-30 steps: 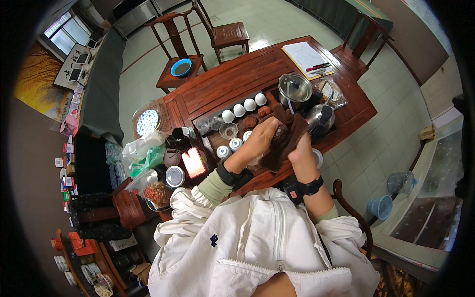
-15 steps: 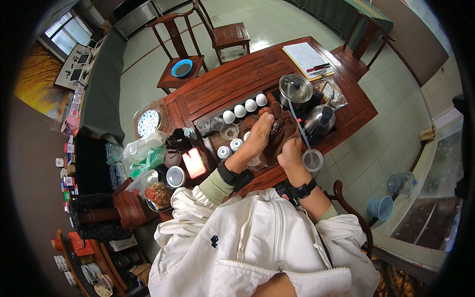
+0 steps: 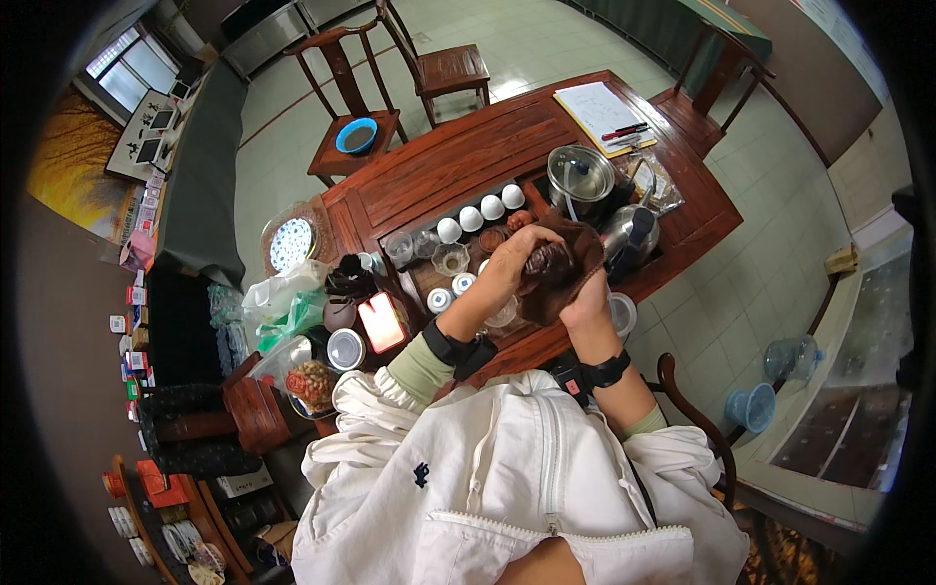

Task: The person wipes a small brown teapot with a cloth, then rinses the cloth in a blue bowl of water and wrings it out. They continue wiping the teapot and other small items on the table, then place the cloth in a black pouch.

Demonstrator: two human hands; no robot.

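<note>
My left hand (image 3: 502, 268) is closed around a dark brown carved ornament (image 3: 549, 261), whose shape is partly covered by fingers. A brown cloth (image 3: 585, 246) is bunched against the ornament's right side, and my right hand (image 3: 585, 300) grips its lower edge. Both hands are above the near side of a tea tray (image 3: 417, 283) on the wooden table. Beyond them, a row of white cups (image 3: 470, 218) stands upside down. Small white pots (image 3: 439, 299) with blue marks and a glass bowl (image 3: 450, 259) are left of my left hand.
Right of the cloth stand a steel kettle (image 3: 634, 229) and a lidded steel pot (image 3: 582, 180). A clipboard (image 3: 592, 109) with pens lies at the far right. Plastic bags (image 3: 283, 297), a jar (image 3: 346, 348) and a red-framed tablet (image 3: 382, 322) crowd the left. Chairs (image 3: 453, 70) stand beyond the table.
The ornament has turned in my left hand, and the cloth now spreads up around its right side. My right hand has moved slightly right, its fingers now under the cloth.
</note>
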